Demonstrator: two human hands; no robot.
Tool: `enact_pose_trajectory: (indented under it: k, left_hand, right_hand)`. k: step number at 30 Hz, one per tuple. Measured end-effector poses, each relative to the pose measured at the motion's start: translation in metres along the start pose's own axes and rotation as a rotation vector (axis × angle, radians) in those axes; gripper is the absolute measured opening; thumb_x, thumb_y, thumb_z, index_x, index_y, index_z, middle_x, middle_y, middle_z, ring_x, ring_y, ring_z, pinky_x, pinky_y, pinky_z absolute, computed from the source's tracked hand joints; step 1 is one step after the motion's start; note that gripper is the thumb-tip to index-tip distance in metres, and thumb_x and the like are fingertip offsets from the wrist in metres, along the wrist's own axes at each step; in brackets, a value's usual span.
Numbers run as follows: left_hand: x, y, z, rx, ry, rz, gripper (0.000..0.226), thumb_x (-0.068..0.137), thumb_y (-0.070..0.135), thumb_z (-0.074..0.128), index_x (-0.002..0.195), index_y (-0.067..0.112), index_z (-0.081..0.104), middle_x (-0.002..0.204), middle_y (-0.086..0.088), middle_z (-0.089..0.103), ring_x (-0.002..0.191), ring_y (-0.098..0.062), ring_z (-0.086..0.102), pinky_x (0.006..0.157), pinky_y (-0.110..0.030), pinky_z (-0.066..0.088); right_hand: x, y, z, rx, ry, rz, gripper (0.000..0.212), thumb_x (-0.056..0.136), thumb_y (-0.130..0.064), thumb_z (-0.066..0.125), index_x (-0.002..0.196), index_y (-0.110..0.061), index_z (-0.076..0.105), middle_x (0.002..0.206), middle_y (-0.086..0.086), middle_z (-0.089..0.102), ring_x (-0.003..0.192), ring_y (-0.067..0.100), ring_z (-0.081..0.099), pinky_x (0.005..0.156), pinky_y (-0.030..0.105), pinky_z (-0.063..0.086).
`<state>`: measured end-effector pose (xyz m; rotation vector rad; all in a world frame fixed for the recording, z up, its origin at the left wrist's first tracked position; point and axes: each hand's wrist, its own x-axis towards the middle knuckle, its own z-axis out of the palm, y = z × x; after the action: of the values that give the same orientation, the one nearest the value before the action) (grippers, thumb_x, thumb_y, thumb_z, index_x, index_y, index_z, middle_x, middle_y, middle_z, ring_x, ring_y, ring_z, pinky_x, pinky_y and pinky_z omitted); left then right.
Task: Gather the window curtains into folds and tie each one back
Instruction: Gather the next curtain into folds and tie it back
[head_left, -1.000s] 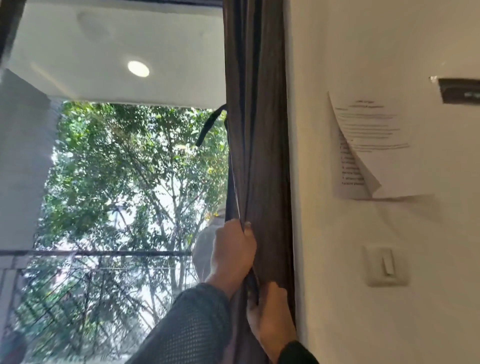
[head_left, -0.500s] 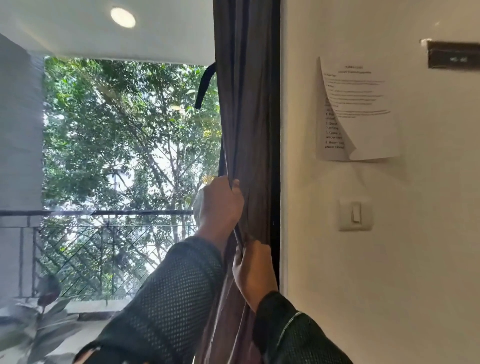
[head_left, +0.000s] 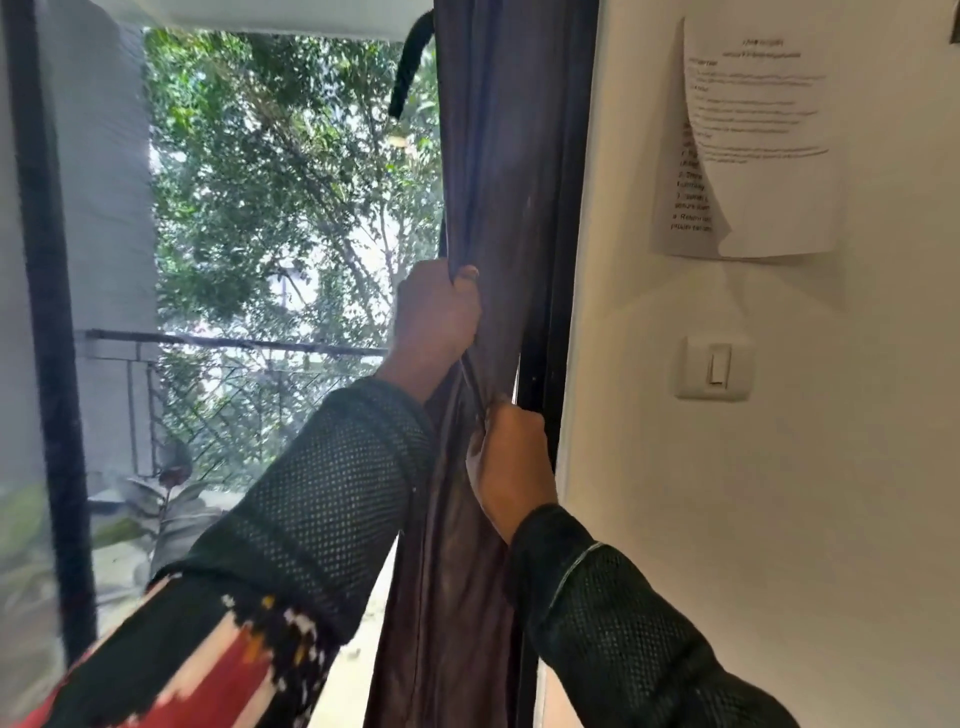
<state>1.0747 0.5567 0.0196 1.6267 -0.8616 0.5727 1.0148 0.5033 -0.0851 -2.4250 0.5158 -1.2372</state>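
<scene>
A dark brown curtain (head_left: 506, 156) hangs bunched into vertical folds at the right edge of the window, against the wall. My left hand (head_left: 436, 317) grips the gathered folds from the window side, fingers curled round the fabric. Just below it, my right hand (head_left: 511, 462) pinches the curtain's edge close to the dark window frame. A black strap (head_left: 408, 67) curves out from behind the curtain near the top.
A white wall (head_left: 779, 519) on the right carries a taped paper notice (head_left: 753, 140) and a light switch (head_left: 714, 366). Beyond the glass are a balcony railing (head_left: 234, 345), trees and a potted plant (head_left: 171, 499). A dark window post (head_left: 49, 312) stands at left.
The view has tilted downward, so the ceiling has left the frame and my sleeves show more. Both hands keep their hold on the curtain, left above right.
</scene>
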Motion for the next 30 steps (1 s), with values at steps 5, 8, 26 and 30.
enact_pose_trajectory:
  k: [5, 8, 26, 30]
  left_hand:
    - [-0.023, -0.02, 0.014, -0.074, 0.027, -0.017, 0.017, 0.093, 0.018, 0.052, 0.089, 0.006, 0.064, 0.084, -0.006, 0.064, 0.074, -0.016, 0.058, 0.063, -0.02, 0.039]
    - [-0.062, -0.053, 0.028, -0.203, -0.034, -0.124, 0.026, 0.088, 0.035, 0.059, 0.103, 0.014, 0.065, 0.092, 0.001, 0.068, 0.086, -0.012, 0.063, 0.079, -0.026, 0.048]
    - [-0.123, -0.136, 0.035, 0.22, 0.107, -0.167, 0.031, 0.08, 0.03, 0.064, 0.108, 0.019, 0.066, 0.114, -0.005, 0.061, 0.098, -0.018, 0.06, 0.08, -0.028, 0.046]
    - [-0.1, -0.146, 0.037, 0.202, 0.084, -0.149, 0.021, 0.079, 0.023, 0.063, 0.099, 0.03, 0.068, 0.13, -0.011, 0.049, 0.126, -0.021, 0.042, 0.094, -0.048, 0.046]
  right_hand:
    - [-0.011, 0.025, 0.014, 0.071, -0.172, -0.068, 0.062, 0.088, -0.009, 0.049, 0.146, -0.012, 0.025, 0.116, 0.02, 0.06, 0.105, 0.037, 0.059, 0.094, 0.046, 0.048]
    - [-0.021, 0.055, 0.016, 0.167, -0.294, -0.037, 0.062, 0.084, -0.02, 0.056, 0.142, -0.015, 0.034, 0.121, 0.016, 0.06, 0.111, 0.034, 0.058, 0.095, 0.043, 0.048]
    - [-0.066, 0.114, 0.043, 0.301, -0.156, -0.281, 0.084, 0.088, -0.017, 0.054, 0.147, -0.02, -0.007, 0.156, -0.002, -0.006, 0.146, 0.017, 0.005, 0.117, 0.028, 0.016]
    - [-0.052, 0.113, 0.047, 0.349, -0.246, -0.195, 0.082, 0.09, -0.011, 0.056, 0.147, -0.02, -0.002, 0.154, -0.009, -0.003, 0.141, 0.002, 0.003, 0.101, -0.005, -0.002]
